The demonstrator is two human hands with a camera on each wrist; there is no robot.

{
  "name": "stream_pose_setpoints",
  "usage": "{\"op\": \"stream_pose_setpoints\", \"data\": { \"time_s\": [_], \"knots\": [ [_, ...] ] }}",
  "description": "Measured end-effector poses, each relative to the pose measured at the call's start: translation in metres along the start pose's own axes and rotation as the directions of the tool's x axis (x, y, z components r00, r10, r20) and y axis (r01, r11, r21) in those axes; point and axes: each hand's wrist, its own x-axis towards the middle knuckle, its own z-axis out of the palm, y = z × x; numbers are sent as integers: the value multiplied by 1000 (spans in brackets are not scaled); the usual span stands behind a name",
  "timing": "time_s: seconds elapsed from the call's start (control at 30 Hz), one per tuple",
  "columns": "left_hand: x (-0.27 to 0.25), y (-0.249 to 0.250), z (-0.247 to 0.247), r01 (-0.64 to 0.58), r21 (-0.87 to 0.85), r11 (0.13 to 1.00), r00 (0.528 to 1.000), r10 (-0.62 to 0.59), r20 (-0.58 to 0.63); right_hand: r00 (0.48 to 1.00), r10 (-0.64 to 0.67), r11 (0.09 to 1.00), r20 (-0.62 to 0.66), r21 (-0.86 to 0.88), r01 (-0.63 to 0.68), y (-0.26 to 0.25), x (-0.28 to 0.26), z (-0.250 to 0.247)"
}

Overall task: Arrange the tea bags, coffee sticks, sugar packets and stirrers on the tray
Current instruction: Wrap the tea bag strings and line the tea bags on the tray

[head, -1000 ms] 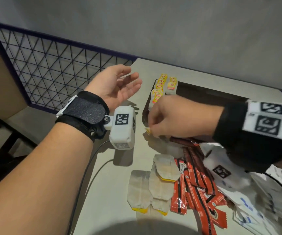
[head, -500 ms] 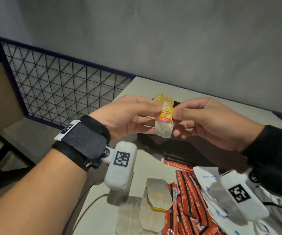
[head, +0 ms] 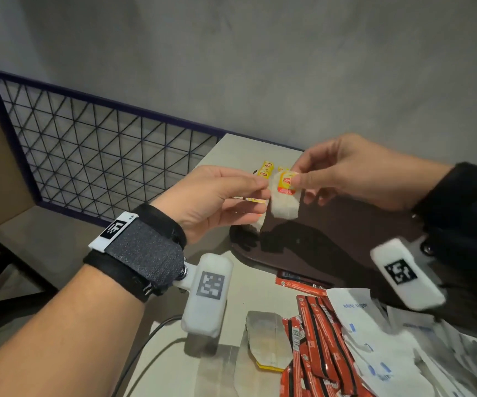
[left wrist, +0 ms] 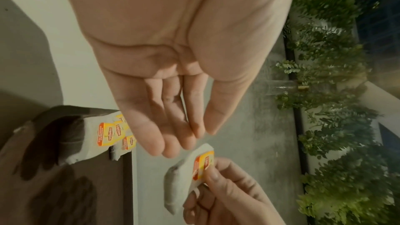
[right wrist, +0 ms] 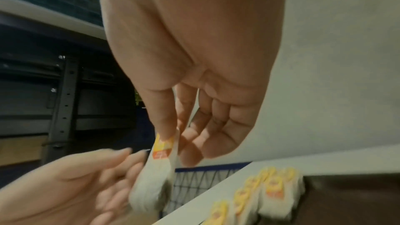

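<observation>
Above the dark brown tray (head: 332, 242), my right hand (head: 294, 179) pinches a white tea bag (head: 284, 202) by its yellow and red tag. My left hand (head: 261, 186) hovers just left of the bag. In the left wrist view its fingers (left wrist: 173, 134) lie nearly straight with the thumb close by, nothing showing between them, and the tea bag (left wrist: 186, 174) hangs apart from them. Several tea bags (head: 266, 170) lie in rows in the tray's far left corner. Red coffee sticks (head: 323, 339) and white sugar packets (head: 375, 342) are heaped on the table nearby. No stirrers show.
Silvery tea bag wrappers (head: 269, 339) lie on the table near me, left of the coffee sticks. A cable (head: 142, 348) runs along the table's left side. A dark wire-mesh fence (head: 102, 156) stands beyond the table's left edge, with a grey wall behind.
My right hand lifted a tea bag from the table up over the tray. My left hand closed in beside it, touched it half a second ago, and now stands just off it.
</observation>
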Motion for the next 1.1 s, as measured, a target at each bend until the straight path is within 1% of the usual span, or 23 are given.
{"op": "stream_pose_setpoints", "data": {
  "time_s": [0.1,0.17,0.27,0.37,0.43,0.5,0.6,0.67,0.73,0.8,0.87,0.97,1.03,1.1],
  "knots": [
    [1,0,-4,19,-52,998,995,-24,-97,997,79,990,-19,-117,-81,12,25,-17],
    [3,-1,-7,45,-50,998,988,-52,-147,987,161,975,16,-155,-156,28,39,-20],
    [6,-3,-12,82,-72,994,977,-94,-192,957,275,953,94,-159,-259,48,56,-15],
    [9,-2,-13,83,-91,992,972,-101,-211,936,333,937,110,-149,-316,58,78,-7],
    [9,-2,-13,79,-100,992,973,-98,-211,928,367,922,72,-161,-352,63,93,-1],
    [9,-2,-11,76,-99,992,975,-95,-201,915,403,897,5,-197,-395,67,107,3],
    [9,-2,-12,75,-108,991,974,-96,-203,885,459,859,-81,-214,-465,73,122,7],
    [9,-3,-12,73,-112,991,974,-95,-207,860,500,840,-99,-187,-510,76,127,8],
    [10,-4,-12,74,-113,991,973,-97,-212,843,531,833,-87,-131,-538,77,126,9],
    [12,-5,-14,76,-115,991,971,-99,-216,836,546,834,-55,-63,-548,75,125,12],
    [14,-7,-16,81,-118,990,971,-105,-215,845,533,846,-36,-2,-533,74,122,16],
    [14,-7,-13,83,-111,990,973,-104,-204,861,503,864,-75,59,-499,73,118,19],
    [13,-7,-12,82,-104,991,975,-101,-200,872,476,879,-112,49,-474,71,112,17],
    [13,-6,-10,78,-94,992,976,-95,-196,899,403,907,-170,-52,-417,63,97,14]
  ]
}}
